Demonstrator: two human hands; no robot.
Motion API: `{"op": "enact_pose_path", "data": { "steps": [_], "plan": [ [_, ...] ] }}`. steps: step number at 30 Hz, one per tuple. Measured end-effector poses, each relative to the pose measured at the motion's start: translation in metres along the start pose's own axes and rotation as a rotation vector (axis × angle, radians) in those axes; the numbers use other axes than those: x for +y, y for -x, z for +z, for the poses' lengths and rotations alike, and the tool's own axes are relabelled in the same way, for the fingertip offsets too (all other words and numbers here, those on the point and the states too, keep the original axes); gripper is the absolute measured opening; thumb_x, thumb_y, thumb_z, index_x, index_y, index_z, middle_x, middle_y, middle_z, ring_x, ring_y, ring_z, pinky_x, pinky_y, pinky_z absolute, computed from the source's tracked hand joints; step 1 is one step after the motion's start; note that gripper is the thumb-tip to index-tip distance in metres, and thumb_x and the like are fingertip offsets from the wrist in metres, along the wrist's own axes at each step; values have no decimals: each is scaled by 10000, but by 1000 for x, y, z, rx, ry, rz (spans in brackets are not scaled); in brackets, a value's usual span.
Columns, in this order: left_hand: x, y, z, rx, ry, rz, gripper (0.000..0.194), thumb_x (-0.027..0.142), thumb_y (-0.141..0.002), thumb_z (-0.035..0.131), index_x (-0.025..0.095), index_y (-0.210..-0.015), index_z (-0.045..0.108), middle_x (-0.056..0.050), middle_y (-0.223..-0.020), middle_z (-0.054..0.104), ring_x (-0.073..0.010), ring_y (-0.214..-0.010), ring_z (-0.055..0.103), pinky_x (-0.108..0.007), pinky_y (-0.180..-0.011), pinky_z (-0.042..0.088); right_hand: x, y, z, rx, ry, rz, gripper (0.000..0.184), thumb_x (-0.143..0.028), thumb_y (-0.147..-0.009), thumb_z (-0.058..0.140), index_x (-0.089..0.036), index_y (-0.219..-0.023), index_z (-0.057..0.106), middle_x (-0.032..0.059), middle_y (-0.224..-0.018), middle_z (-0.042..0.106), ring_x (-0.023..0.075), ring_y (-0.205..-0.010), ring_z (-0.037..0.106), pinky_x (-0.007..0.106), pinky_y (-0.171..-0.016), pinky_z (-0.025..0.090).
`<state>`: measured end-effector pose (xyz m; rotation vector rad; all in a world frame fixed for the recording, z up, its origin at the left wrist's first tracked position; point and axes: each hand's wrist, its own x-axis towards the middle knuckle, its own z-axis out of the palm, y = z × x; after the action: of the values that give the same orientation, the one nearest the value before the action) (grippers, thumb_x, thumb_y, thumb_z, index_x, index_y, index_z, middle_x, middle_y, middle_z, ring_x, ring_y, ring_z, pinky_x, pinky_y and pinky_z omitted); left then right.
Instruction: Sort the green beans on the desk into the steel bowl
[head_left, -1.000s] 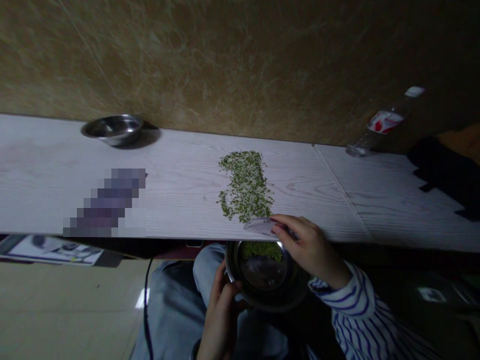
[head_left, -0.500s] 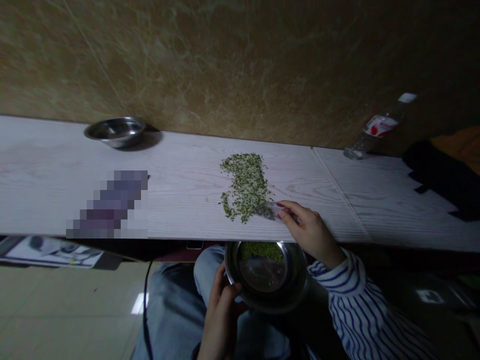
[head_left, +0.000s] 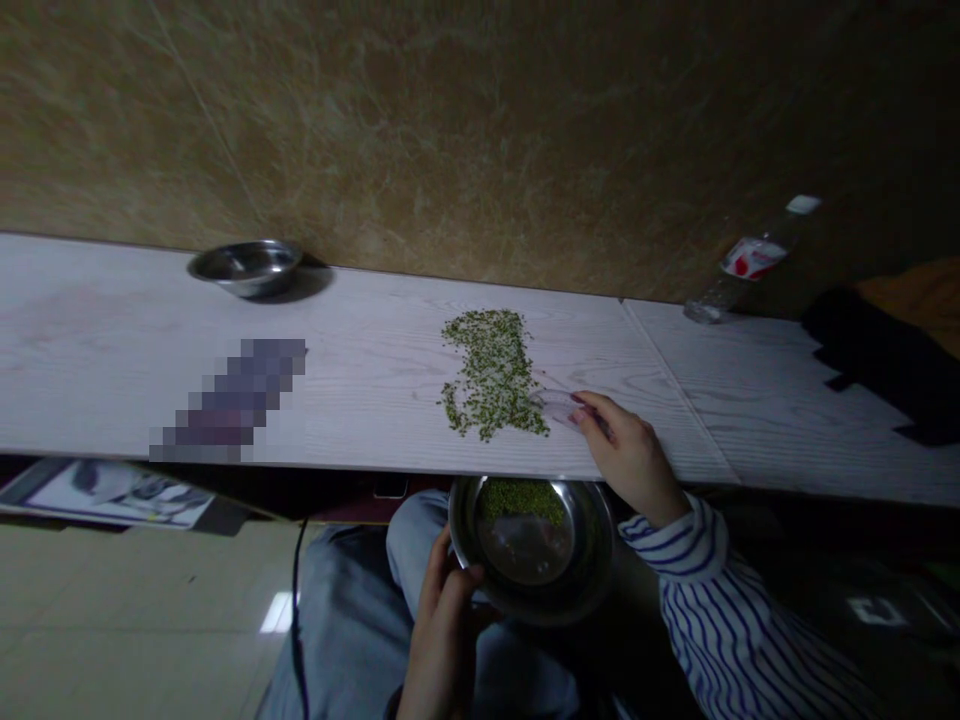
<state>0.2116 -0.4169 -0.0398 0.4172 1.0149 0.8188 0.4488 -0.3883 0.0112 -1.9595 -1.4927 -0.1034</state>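
Small green mung beans (head_left: 491, 372) lie spread over the pale wooden counter (head_left: 375, 400). My right hand (head_left: 626, 445) pinches a thin clear plastic piece (head_left: 556, 405), its far end at the right edge of the beans; its exact kind is hard to make out. Below the counter's front edge, my left hand (head_left: 442, 625) grips the left rim of a steel bowl (head_left: 592, 590). More mung beans (head_left: 521, 500) are gathered at the far side inside this bowl, which rests over my lap.
A second steel bowl (head_left: 251, 268) stands by the wall at the left, behind a pixelated flat item (head_left: 240, 400). At the back right are a clear bottle (head_left: 750, 262) with a white cap and a dark cloth-like item (head_left: 877, 360). A black cable (head_left: 296, 620) hangs at the left.
My right hand has drawn the clear plastic piece slightly right and back from the beans. Some beans now show where it was. My left hand still holds the bowl.
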Motion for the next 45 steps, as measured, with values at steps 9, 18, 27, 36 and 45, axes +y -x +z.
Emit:
{"op": "enact_pose_path", "data": {
  "steps": [9, 18, 27, 36, 45],
  "plan": [
    [-1, -1, -1, 19, -33, 16, 631, 337, -696, 625, 277, -1319, 550, -82, -1194, 642, -258, -934, 587, -305, -625, 491, -12, 11, -2, -31, -7, -72, 269, -291, -936, 486, -225, -1117, 673, 78, -1032, 747, 217, -883, 702, 341, -776, 545],
    [3, 4, 2, 38, 6, 7, 574, 300, -711, 648, 249, -1276, 564, -84, -1251, 632, -272, -1052, 567, -320, -698, 522, -19, 22, -8, -71, -4, -153, 267, -280, -946, 481, -222, -1126, 670, 73, -1058, 741, 221, -906, 700, 360, -806, 547],
    [6, 10, 6, 21, -6, 35, 546, 275, -735, 627, 238, -1277, 575, -76, -1242, 632, -251, -1014, 582, -304, -666, 527, -11, 31, -15, -33, -68, -115, 254, -285, -943, 510, -202, -1119, 672, 79, -1043, 741, 217, -919, 699, 342, -806, 548],
    [7, 13, 11, 45, -19, 37, 539, 283, -734, 638, 240, -1269, 587, -73, -1204, 648, -268, -1032, 593, -317, -652, 534, 1, 43, -24, -24, -32, -165, 234, -273, -940, 527, -189, -1103, 673, 76, -1025, 743, 208, -889, 694, 333, -780, 548],
    [6, 10, 2, -39, -34, 16, 537, 267, -785, 603, 250, -1315, 526, -63, -1297, 601, -254, -1076, 563, -316, -689, 531, -6, 43, -23, -74, -21, -186, 232, -249, -942, 524, -203, -1125, 660, 60, -1017, 740, 199, -886, 684, 333, -797, 537]
  ]
}}
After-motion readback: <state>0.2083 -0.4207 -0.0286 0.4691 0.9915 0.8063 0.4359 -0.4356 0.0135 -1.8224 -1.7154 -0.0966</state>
